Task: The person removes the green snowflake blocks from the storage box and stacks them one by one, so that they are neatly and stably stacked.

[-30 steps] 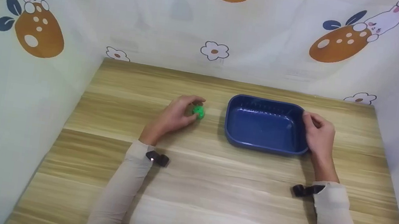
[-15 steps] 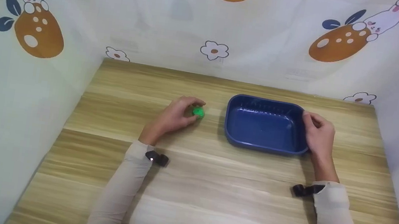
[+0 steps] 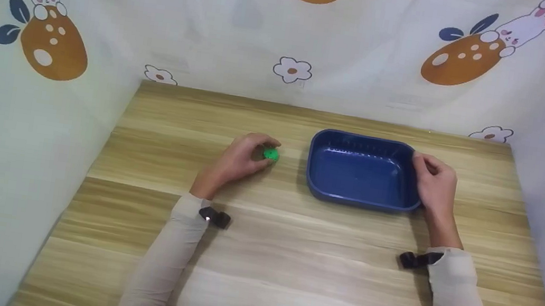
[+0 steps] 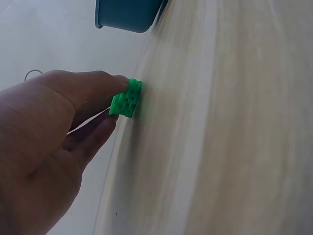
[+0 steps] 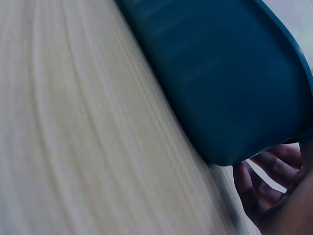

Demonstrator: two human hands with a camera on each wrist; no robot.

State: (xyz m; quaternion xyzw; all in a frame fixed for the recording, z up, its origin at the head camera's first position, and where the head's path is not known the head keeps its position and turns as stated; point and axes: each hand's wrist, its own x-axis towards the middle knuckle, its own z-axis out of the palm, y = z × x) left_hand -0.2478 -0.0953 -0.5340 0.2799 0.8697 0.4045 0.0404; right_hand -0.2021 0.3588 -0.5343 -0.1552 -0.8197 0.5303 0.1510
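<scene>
My left hand (image 3: 240, 156) pinches a small bright green plastic piece (image 4: 126, 99) between thumb and fingertips. The piece has a bumpy, layered surface with small gaps; its exact kind is unclear. In the left wrist view it sits at or very close to the tabletop. To its right in the head view stands a dark blue rectangular bin (image 3: 360, 173) with rounded corners and nothing visible inside. At the bin's right end, my right hand (image 3: 435, 184) grips the rim with the thumb over the edge. The right wrist view shows fingers (image 5: 249, 191) against the bin's outer end.
The wood-grain table (image 3: 287, 272) carries the bin. A pale printed cloth (image 3: 225, 34) with flowers, rabbits and orange fruit shapes rises behind the table and along both sides. Each wrist bears a small black camera, such as the left wrist camera (image 3: 215, 217).
The green piece has turned slightly in my left fingers, and the fingertips have shifted slightly toward me. My right hand and the bin stay in place.
</scene>
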